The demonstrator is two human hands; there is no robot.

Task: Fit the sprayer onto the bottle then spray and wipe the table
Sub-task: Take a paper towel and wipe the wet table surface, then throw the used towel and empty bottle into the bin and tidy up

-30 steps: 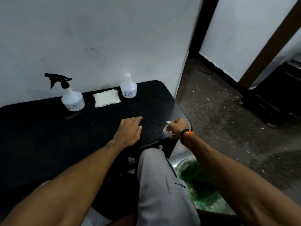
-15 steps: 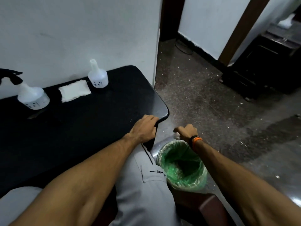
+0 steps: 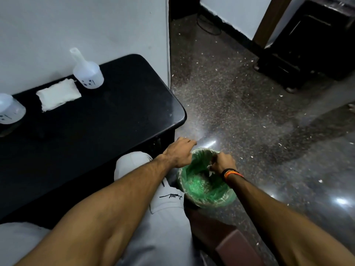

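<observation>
My right hand [image 3: 221, 163] hangs over the green-lined bin [image 3: 203, 191], fingers closed on a small crumpled white tissue [image 3: 209, 167]. My left hand [image 3: 179, 152] rests open, palm down, by the bin's near-left rim, just off the black table's [image 3: 107, 131] corner. On the table by the wall stand a white bottle without sprayer [image 3: 87, 72] and a second bottle [image 3: 9, 110], cut off at the left edge so its top is out of view. A folded white cloth [image 3: 58, 94] lies between them.
The bin stands on a speckled dark floor [image 3: 249, 112] strewn with white scraps, right of my grey-trousered knee [image 3: 134, 166]. A reddish-brown stool edge [image 3: 236, 248] is below the bin. Dark furniture [image 3: 315, 41] stands at the far right.
My view has swung right and down. My right hand carried the tissue from the table corner over the bin. My left hand slid off the table edge toward the bin's rim.
</observation>
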